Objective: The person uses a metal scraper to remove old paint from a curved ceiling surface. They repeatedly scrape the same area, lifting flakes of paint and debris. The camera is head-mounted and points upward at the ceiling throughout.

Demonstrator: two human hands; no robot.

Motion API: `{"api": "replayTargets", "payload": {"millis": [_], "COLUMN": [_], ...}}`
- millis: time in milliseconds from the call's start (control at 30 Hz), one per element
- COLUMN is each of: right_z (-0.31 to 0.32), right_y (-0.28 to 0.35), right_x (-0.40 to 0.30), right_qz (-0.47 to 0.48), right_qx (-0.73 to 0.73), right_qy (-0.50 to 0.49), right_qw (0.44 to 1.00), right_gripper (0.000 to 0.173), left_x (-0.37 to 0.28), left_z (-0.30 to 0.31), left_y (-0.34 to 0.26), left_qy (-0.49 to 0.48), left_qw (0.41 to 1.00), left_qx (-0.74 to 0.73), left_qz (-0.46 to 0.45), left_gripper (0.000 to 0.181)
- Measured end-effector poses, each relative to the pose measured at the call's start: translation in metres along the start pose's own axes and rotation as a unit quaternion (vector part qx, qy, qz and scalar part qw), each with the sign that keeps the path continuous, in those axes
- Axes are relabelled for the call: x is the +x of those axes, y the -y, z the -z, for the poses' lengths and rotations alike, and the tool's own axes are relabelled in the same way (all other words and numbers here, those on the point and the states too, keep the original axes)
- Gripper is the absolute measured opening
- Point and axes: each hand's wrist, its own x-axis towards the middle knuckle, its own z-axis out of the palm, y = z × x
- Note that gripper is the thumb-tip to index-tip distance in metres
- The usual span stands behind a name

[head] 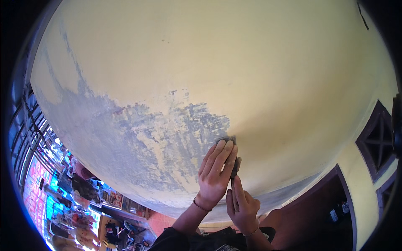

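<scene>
A dark, flat-edged tool, perhaps a scraper or sanding pad (pixel 231 139), lies against the painted wall (pixel 267 78). My left hand (pixel 216 166) presses on it with its fingers laid flat together, so most of the tool is hidden. Below and to the right, my right hand (pixel 243 207) grips the tool's narrow handle (pixel 232 188). Pale yellow paint covers the upper and right wall. Left of my hands spreads a rough grey patch (pixel 110 135) with streaks of yellow left in it.
At the lower left are stacked goods, hanging items, shelves (pixel 135 208) and a lit sign (pixel 34 194). A dark doorway (pixel 320 216) opens at the lower right, beside a diamond-shaped vent (pixel 377 141). Metal bars and cables (pixel 34 125) run along the left edge.
</scene>
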Motion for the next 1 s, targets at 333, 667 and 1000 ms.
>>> {"api": "replayTargets", "payload": {"millis": [333, 667, 1000], "right_z": [0.003, 0.0026, 0.003], "right_y": [0.0015, -0.0005, 0.0013], "right_x": [-0.0011, -0.0015, -0.0027], "right_qz": [-0.01, -0.007, -0.012], "right_qx": [0.044, 0.036, 0.017], "right_qy": [-0.002, 0.01, 0.012], "right_qw": [0.999, 0.999, 1.0], "right_gripper": [0.058, 0.059, 0.058], "left_x": [-0.0066, -0.0065, -0.0039], "left_z": [0.0001, -0.0005, 0.0043], "left_y": [-0.0043, -0.0042, -0.0049], "left_qy": [0.011, 0.01, 0.031], "left_qw": [0.999, 0.999, 0.999], "left_qx": [0.034, 0.031, 0.014], "left_qz": [-0.001, 0.0, 0.026], "left_gripper": [0.027, 0.03, 0.03]}}
